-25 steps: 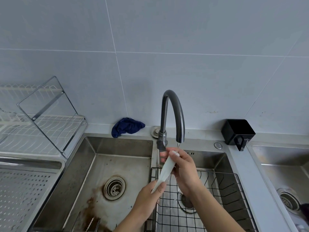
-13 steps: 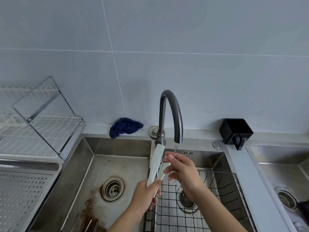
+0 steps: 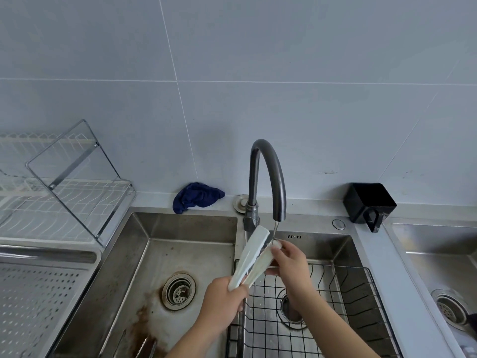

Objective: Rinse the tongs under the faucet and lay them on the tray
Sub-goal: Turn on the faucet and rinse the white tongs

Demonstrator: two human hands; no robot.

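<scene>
While the left hand curls its fingers tight round the bottom end of the white tongs, the right hand pinches the top of one tong arm between thumb and fingers. The tongs point up and away at a tilt, and their two arms stand a little apart at the top. They are in the air over the wall between the two bowls of the sink, just under the spout of the dark faucet. A thin line of water falls from the spout and seems to land on the tip by the right fingers, but it is hard to see. A black wire basket sits in the right bowl under the hands. The tray with little holes lies well off to the left. A blue cloth lies on the ledge behind the left bowl.
</scene>
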